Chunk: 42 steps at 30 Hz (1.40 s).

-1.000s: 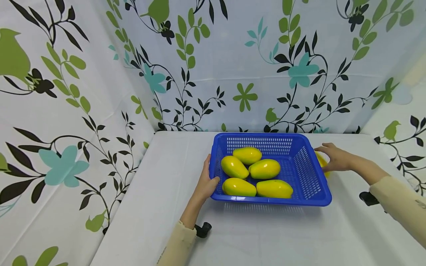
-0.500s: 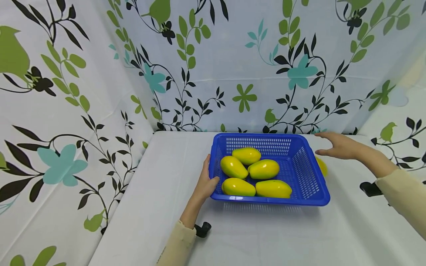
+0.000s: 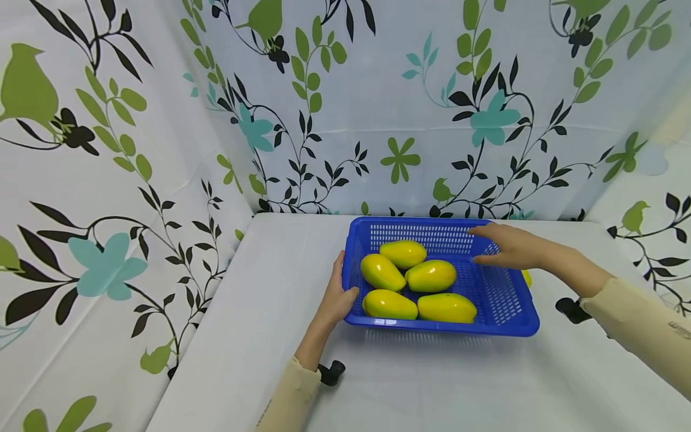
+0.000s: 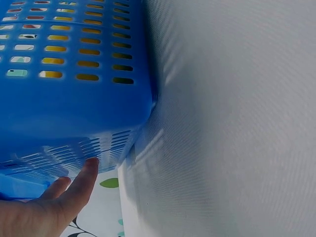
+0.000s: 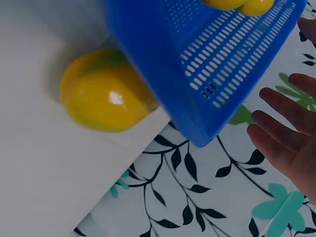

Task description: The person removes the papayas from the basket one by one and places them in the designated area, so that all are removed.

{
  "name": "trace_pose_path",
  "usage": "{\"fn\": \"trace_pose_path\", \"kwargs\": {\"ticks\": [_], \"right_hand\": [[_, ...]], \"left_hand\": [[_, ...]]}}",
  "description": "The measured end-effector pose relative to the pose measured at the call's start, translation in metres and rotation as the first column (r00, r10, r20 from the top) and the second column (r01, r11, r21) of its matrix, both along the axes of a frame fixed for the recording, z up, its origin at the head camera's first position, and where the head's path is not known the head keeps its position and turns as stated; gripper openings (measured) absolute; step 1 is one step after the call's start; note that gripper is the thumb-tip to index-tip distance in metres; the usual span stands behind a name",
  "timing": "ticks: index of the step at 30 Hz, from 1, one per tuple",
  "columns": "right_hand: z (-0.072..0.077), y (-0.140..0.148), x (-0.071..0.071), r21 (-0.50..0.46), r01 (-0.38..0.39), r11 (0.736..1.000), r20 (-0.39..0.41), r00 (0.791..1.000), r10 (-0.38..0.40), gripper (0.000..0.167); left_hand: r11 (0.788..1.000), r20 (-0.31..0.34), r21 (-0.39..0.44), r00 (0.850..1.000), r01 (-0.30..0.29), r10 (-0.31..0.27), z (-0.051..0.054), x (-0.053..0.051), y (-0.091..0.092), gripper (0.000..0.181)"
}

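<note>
Several yellow mangoes [image 3: 430, 276] lie grouped in the left part of a blue plastic basket [image 3: 441, 328]. My left hand [image 3: 336, 297] holds the basket's left side, thumb at the rim and fingers along the outer wall; the left wrist view shows fingertips [image 4: 90, 165] against the slotted blue side. Over the basket's right part hovers my right hand [image 3: 510, 246], fingers spread and nothing in them. Another mango [image 5: 106, 91] rests on the table outside the basket's right wall; in the head view it is mostly hidden behind the basket and right arm.
The basket stands on a white-covered table [image 3: 281, 270]. A curtain [image 3: 345, 108] with leaf, bird and flower prints hangs behind and at both sides. Black wrist cameras sit at the left wrist [image 3: 330, 372] and right wrist [image 3: 572, 310].
My right hand has let go of the mango outside the basket's right side, risen, and moved left over the basket. The left hand and basket have stayed in place.
</note>
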State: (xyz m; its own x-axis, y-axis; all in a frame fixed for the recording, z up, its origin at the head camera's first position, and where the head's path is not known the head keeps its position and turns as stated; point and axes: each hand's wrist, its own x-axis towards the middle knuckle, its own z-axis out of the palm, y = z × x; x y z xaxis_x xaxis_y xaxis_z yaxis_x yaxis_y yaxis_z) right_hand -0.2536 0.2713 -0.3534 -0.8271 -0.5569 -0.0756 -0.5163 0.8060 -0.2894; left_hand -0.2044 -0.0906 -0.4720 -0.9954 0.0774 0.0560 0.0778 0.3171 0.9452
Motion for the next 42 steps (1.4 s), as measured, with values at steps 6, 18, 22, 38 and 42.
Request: {"fn": "trace_pose_path", "kwargs": {"ticks": [6, 18, 22, 38, 42], "right_hand": [[-0.003, -0.027, 0.000, -0.002, -0.044, 0.999, 0.051, 0.998, 0.044, 0.061], [-0.034, -0.054, 0.006, 0.037, -0.103, 0.994, 0.222, 0.971, 0.092, 0.062], [-0.034, -0.056, 0.006, 0.045, -0.097, 0.994, 0.223, 0.971, 0.084, 0.062], [-0.044, -0.072, -0.005, 0.040, -0.115, 0.993, 0.234, 0.967, 0.102, 0.066], [-0.048, -0.076, -0.011, 0.049, -0.102, 0.994, 0.259, 0.962, 0.085, 0.070]], "left_hand": [[1.000, -0.011, 0.008, 1.000, -0.001, 0.001, 0.001, 0.000, 0.000, 0.086], [1.000, 0.014, -0.008, 1.000, -0.008, 0.008, -0.002, -0.001, 0.000, 0.087], [1.000, 0.005, -0.007, 1.000, -0.009, 0.009, -0.001, -0.001, -0.001, 0.087], [1.000, 0.003, 0.012, 1.000, -0.005, 0.005, -0.003, 0.000, 0.000, 0.087], [1.000, 0.005, 0.017, 1.000, -0.003, 0.003, -0.002, -0.001, 0.001, 0.088]]}}
